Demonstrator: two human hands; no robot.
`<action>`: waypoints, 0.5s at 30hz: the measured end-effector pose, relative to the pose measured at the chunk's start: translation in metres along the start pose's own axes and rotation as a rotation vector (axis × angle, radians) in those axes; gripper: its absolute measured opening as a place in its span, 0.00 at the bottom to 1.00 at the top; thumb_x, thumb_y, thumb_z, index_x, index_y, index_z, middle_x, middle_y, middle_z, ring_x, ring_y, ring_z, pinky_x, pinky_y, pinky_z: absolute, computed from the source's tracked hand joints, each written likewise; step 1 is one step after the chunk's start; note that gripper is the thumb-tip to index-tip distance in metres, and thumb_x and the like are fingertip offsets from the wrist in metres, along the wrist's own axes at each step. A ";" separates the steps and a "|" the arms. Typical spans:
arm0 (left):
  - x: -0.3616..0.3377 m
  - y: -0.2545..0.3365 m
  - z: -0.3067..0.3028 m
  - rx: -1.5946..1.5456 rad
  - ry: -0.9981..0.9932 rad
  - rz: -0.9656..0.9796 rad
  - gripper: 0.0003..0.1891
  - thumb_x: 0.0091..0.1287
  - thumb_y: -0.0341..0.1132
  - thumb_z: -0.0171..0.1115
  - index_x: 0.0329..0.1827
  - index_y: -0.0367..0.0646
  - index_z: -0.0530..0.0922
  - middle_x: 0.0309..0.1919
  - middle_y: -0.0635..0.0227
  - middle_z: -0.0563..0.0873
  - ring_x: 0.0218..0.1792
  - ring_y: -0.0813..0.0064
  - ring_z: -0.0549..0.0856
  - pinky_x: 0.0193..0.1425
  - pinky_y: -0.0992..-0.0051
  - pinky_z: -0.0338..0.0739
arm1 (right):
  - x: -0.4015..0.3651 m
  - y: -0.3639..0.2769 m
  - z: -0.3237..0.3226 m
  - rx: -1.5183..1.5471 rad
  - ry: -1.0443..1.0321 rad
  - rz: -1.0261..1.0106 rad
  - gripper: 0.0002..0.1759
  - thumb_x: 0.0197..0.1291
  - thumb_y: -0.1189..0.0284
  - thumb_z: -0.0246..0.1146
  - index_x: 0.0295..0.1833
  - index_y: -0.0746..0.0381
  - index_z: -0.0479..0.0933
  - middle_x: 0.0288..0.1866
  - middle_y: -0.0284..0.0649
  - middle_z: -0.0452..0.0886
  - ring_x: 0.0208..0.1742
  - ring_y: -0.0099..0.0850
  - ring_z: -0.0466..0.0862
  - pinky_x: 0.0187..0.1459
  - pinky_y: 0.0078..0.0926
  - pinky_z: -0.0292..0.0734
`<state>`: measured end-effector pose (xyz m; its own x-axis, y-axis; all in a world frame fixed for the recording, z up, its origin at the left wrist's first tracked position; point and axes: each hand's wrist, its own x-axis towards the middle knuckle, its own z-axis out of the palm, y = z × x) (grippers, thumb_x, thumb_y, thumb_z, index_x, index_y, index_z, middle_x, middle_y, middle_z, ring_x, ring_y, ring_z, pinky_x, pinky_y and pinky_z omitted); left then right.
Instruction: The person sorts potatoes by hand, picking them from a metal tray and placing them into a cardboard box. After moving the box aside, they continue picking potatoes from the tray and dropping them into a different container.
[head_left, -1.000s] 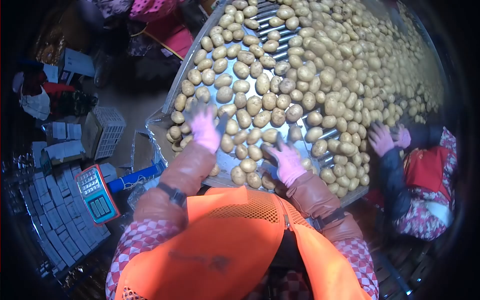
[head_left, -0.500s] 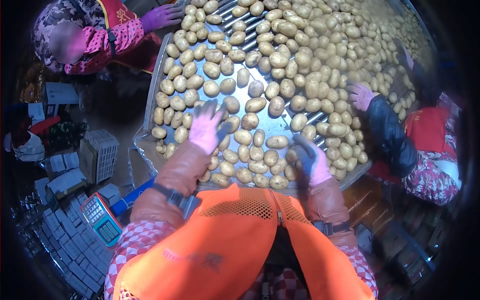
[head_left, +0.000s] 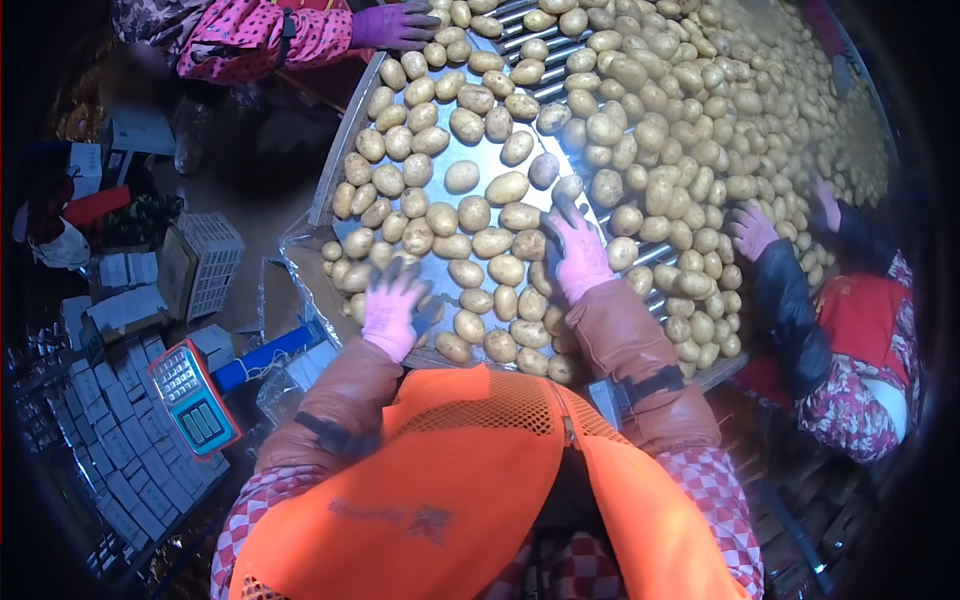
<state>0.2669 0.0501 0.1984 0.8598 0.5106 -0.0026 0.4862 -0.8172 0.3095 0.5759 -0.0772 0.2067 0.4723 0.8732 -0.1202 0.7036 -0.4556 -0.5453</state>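
My left hand (head_left: 391,312), in a pink glove with dark fingertips, is open with fingers spread over potatoes at the near left corner of the metal sorting table (head_left: 322,195). My right hand (head_left: 580,255), gloved the same way, reaches forward with its fingers stretched out. A brown-marked potato (head_left: 528,244) sits right beside its thumb, and another potato (head_left: 568,188) lies at its fingertips. Between my hands, loose potatoes (head_left: 492,241) cover much of the bare metal sheet (head_left: 470,152). Some potatoes under my left fingers are hidden.
A big heap of potatoes (head_left: 720,130) fills the right side over metal rollers (head_left: 655,256). Opposite left, a co-worker's purple glove (head_left: 395,25) rests at the table's edge; at right, another person's pink-gloved hand (head_left: 752,232) touches the heap. A scale (head_left: 195,398) and white crate (head_left: 208,262) stand left.
My left hand has drawn back toward the near left edge. My right hand has moved forward and left, away from the near-edge potatoes. Several potatoes have shifted, and the view has turned slightly.
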 end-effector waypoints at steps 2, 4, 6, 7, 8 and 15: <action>0.003 -0.004 -0.002 0.009 0.051 -0.125 0.18 0.60 0.41 0.73 0.53 0.49 0.82 0.60 0.58 0.80 0.69 0.48 0.73 0.74 0.46 0.63 | -0.002 -0.001 -0.003 0.055 -0.052 -0.003 0.20 0.57 0.75 0.65 0.56 0.51 0.81 0.66 0.48 0.75 0.60 0.55 0.78 0.64 0.45 0.76; 0.024 -0.013 -0.004 0.108 0.354 -0.218 0.18 0.59 0.34 0.73 0.52 0.48 0.82 0.57 0.59 0.83 0.67 0.48 0.75 0.73 0.50 0.65 | -0.012 0.013 0.009 0.229 -0.040 0.027 0.19 0.57 0.74 0.66 0.56 0.54 0.81 0.64 0.47 0.77 0.60 0.52 0.79 0.64 0.43 0.76; 0.068 -0.016 -0.015 0.008 0.419 -0.175 0.18 0.59 0.28 0.72 0.53 0.47 0.82 0.59 0.57 0.82 0.67 0.48 0.76 0.72 0.51 0.67 | -0.024 0.030 0.018 0.949 -0.120 0.291 0.19 0.60 0.72 0.69 0.57 0.62 0.79 0.58 0.42 0.81 0.62 0.41 0.81 0.61 0.38 0.78; 0.088 -0.024 -0.014 0.036 0.439 -0.205 0.18 0.62 0.26 0.69 0.55 0.47 0.82 0.62 0.57 0.81 0.67 0.48 0.76 0.72 0.53 0.68 | -0.026 0.021 -0.013 1.158 -0.211 0.416 0.24 0.60 0.73 0.69 0.62 0.64 0.77 0.61 0.41 0.79 0.64 0.36 0.80 0.60 0.37 0.80; 0.109 -0.039 0.002 -0.058 0.523 -0.222 0.24 0.59 0.28 0.67 0.62 0.48 0.81 0.66 0.56 0.78 0.72 0.48 0.71 0.77 0.52 0.61 | -0.033 0.031 -0.012 1.483 -0.229 0.473 0.29 0.58 0.74 0.69 0.66 0.64 0.74 0.62 0.43 0.78 0.62 0.36 0.80 0.60 0.36 0.81; 0.172 0.065 0.014 0.068 -0.146 -0.281 0.35 0.68 0.62 0.59 0.76 0.59 0.71 0.78 0.52 0.62 0.79 0.36 0.53 0.77 0.30 0.46 | -0.082 0.020 -0.056 2.361 -0.105 0.399 0.37 0.58 0.92 0.62 0.74 0.65 0.65 0.69 0.47 0.76 0.58 0.33 0.84 0.52 0.27 0.84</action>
<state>0.4486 0.0814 0.2051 0.7015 0.6789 -0.2167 0.7127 -0.6684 0.2129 0.5812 -0.1676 0.2515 0.3081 0.8652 -0.3956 -0.9513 0.2830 -0.1220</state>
